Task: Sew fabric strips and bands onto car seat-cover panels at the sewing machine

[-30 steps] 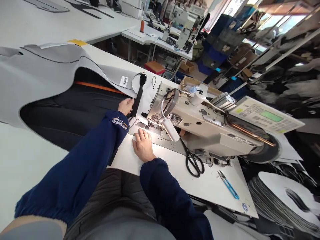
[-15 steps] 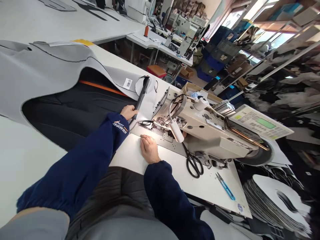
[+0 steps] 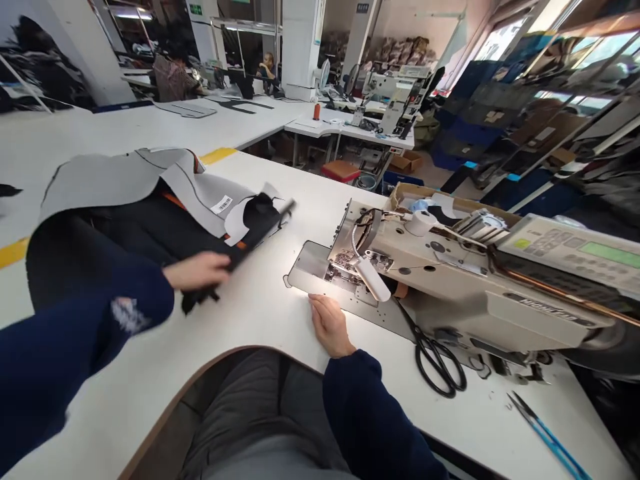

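My left hand, smeared by motion, is closed at the edge of a black and grey fabric panel on the left of the table. The panel has orange trim, a barcode label and a long black edge strip. My right hand rests on the white table just in front of the sewing machine's needle plate. Its fingers are curled together; what they hold, if anything, is hidden. Black-handled scissors lie right of it, under the sewing machine.
Blue tweezers-like snips lie at the table's right front. A cardboard box stands behind the machine. Across the aisle are another sewing machine, an orange thread spool and a red stool. Two people sit far back.
The fabric panel has moved left with my left hand, away from the machine, baring the metal plate. My right hand stays beside the machine. The head view has turned up and left.
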The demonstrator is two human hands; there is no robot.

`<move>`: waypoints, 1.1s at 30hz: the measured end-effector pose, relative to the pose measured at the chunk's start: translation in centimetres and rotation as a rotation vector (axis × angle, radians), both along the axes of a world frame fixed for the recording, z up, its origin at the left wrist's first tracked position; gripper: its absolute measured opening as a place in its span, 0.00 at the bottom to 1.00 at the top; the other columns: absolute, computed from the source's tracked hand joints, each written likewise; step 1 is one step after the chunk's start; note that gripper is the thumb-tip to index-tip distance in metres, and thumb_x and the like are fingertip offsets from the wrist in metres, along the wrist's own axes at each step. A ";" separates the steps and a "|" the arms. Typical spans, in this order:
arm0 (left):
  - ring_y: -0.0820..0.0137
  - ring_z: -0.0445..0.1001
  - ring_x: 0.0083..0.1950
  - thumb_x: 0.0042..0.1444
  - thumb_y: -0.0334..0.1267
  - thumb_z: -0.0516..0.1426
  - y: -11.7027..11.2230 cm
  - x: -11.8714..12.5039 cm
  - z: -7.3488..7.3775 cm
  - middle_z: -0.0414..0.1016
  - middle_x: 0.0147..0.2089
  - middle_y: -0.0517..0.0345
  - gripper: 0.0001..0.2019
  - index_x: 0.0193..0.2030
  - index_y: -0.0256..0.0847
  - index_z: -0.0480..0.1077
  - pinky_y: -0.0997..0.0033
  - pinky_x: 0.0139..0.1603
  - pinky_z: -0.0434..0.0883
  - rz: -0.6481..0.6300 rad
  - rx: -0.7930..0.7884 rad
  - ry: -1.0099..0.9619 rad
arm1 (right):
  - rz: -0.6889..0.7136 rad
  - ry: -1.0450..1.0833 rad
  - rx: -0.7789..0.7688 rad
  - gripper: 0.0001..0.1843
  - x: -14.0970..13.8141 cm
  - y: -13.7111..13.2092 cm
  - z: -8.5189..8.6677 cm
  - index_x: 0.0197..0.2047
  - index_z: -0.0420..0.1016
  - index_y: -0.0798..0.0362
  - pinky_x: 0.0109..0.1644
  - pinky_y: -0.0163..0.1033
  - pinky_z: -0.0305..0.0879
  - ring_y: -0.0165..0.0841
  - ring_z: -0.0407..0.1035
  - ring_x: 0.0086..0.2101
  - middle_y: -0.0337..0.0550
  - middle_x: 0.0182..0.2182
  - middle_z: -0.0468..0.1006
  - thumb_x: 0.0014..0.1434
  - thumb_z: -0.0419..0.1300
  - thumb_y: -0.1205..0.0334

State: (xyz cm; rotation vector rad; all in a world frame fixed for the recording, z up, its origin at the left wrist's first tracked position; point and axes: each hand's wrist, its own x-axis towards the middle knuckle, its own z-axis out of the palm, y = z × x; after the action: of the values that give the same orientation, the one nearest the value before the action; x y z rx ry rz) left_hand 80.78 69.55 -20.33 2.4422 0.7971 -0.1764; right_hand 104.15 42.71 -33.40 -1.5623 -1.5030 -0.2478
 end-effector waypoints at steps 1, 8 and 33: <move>0.57 0.73 0.32 0.45 0.45 0.53 -2.9 -1.0 -0.6 0.72 0.28 0.53 0.08 0.25 0.44 0.60 0.62 0.37 0.67 -0.068 0.117 0.119 | 0.026 -0.006 0.024 0.15 -0.4 -0.1 0.4 0.50 0.76 0.52 0.50 0.49 0.75 0.39 0.77 0.48 0.51 0.47 0.82 0.68 0.50 0.68; 0.57 0.79 0.37 0.57 0.40 0.54 -14.2 -6.5 -4.7 0.78 0.32 0.52 0.09 0.27 0.42 0.66 0.65 0.36 0.70 -0.558 -0.108 0.534 | 0.065 -0.064 -0.212 0.16 -3.9 1.6 2.0 0.57 0.71 0.57 0.61 0.55 0.70 0.46 0.67 0.60 0.60 0.61 0.71 0.69 0.50 0.67; 0.60 0.78 0.34 0.61 0.43 0.52 -8.1 4.5 5.1 0.79 0.34 0.51 0.20 0.56 0.42 0.75 0.66 0.37 0.72 -0.673 -0.172 0.634 | 0.034 0.213 -0.705 0.16 -4.3 5.0 3.3 0.59 0.64 0.56 0.52 0.48 0.67 0.43 0.72 0.48 0.53 0.51 0.75 0.69 0.53 0.64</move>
State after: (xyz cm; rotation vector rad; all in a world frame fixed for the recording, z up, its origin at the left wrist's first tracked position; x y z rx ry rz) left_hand 85.27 61.49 -15.25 2.4015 0.1377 -1.2553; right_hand 99.81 47.67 -30.12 -2.0191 -1.5223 0.5109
